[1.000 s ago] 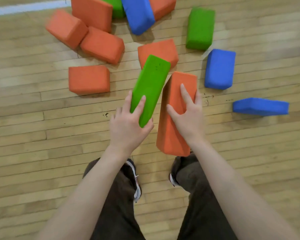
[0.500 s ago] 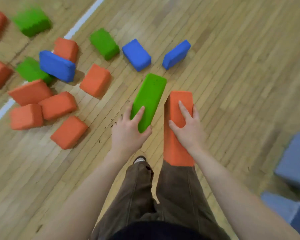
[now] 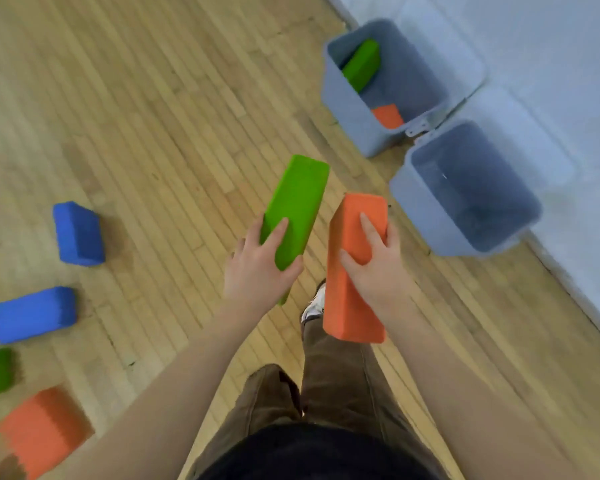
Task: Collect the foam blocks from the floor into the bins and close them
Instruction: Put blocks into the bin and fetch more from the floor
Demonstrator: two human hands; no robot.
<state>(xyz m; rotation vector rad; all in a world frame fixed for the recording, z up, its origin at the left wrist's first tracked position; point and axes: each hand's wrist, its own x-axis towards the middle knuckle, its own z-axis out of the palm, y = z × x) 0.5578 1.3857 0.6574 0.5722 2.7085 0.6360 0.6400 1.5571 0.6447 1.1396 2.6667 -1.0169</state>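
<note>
Head view: left hand (image 3: 257, 271) grips a long green block (image 3: 297, 202), right hand (image 3: 374, 268) an orange block (image 3: 350, 306), near two open grey bins (image 3: 426, 216) by the wall (image 3: 568, 64).

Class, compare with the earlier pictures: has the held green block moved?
Yes. The green block, gripped by the left hand, has travelled away from the floor blocks toward the grey bins.

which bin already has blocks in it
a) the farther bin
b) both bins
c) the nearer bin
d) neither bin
a: the farther bin holds a green block and an orange block, while no block shows inside the nearer bin; the left hand and right hand each hold a block not yet dropped in.
</note>
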